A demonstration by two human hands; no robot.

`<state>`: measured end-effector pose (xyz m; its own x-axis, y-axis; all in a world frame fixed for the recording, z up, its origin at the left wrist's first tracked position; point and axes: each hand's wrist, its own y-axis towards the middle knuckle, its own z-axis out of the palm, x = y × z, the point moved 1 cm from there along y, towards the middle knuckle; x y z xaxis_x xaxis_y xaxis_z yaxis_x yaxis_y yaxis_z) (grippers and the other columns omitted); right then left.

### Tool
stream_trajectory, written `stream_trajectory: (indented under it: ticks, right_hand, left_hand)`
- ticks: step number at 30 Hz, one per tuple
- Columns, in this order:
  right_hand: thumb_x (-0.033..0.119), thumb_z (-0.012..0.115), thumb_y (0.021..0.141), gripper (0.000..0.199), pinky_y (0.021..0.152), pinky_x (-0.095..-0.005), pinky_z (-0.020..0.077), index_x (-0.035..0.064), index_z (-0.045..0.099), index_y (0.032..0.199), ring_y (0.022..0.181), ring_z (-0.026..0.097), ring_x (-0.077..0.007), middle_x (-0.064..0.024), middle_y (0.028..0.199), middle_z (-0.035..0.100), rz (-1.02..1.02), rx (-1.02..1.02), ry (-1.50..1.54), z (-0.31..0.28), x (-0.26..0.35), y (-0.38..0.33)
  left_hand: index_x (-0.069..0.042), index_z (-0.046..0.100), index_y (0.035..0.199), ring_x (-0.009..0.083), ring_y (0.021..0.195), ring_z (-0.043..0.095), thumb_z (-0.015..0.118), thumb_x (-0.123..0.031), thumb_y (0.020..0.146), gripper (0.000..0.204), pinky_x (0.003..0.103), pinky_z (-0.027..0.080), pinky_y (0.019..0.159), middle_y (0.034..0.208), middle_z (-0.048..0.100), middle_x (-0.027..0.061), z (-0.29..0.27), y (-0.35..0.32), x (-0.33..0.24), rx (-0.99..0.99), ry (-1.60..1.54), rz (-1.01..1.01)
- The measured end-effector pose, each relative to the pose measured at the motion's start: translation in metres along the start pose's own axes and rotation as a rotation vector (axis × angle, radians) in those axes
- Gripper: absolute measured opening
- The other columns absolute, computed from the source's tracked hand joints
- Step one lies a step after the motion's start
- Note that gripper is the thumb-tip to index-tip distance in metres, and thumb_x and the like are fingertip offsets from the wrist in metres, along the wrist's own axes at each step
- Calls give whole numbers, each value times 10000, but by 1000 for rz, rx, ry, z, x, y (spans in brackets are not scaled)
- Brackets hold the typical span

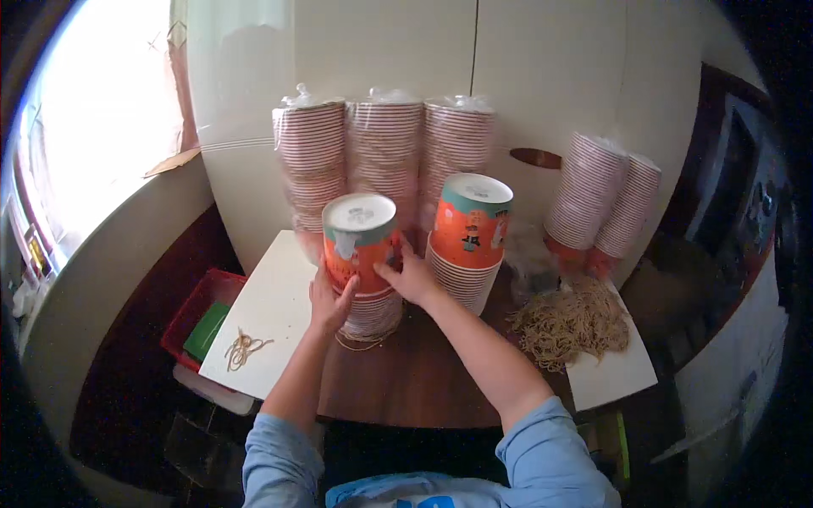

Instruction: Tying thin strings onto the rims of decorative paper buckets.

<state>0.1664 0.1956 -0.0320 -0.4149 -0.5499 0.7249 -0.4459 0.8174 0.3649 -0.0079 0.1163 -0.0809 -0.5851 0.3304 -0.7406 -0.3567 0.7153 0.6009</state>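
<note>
A stack of upside-down orange paper buckets (360,267), with a green band and a white base on the top one, stands on the brown middle of the table. My left hand (329,296) curves against its left side, thumb turned inward. From the right, my right hand (411,275) presses on the same stack, fingers partly hidden behind it. A loop of thin tan string (364,345) lies around the stack's foot. Just right of my right hand is a second upside-down stack of the same buckets (470,237), apart from my fingers.
Tall bagged bucket stacks (385,144) line the back, and two more wrapped stacks (589,195) stand at the right. A tangled pile of tan string (572,326) lies on the right. A small string bundle (246,349) is at the left, beyond which sits a red crate (199,317).
</note>
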Motion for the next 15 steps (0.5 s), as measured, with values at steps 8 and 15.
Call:
stream_trajectory:
  ticks: [8, 15]
  right_hand:
    - [304, 700, 710, 428, 882, -444, 425, 49, 598, 1038, 1020, 530, -331, -147, 1053, 579, -488, -467, -475, -63, -1, -36]
    - [243, 754, 659, 445, 819, -405, 442, 52, 558, 1009, 950, 542, -309, -125, 1038, 572, -477, -502, -844, -174, 16, -4]
  left_hand:
    - [13, 167, 1404, 402, 1324, 225, 596, -414, 809, 849, 542, 139, 1071, 1437, 234, 234, 9, -100, 40, 190, 645, -191]
    - [33, 162, 1397, 409, 1320, 223, 592, -382, 799, 846, 536, 125, 1082, 1415, 256, 242, 10, -95, 19, 122, 639, -19]
